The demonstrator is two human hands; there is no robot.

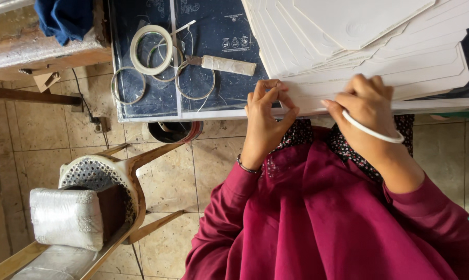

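My left hand (266,111) pinches the near edge of the white card stack (369,57), frame centre; right hand (366,106) curled on the same edge, just right. Stack fans toward upper right on the tabletop (156,111); tape rolls (151,49) upper left.

Head camera looks steeply down, close over the table edge (193,115).
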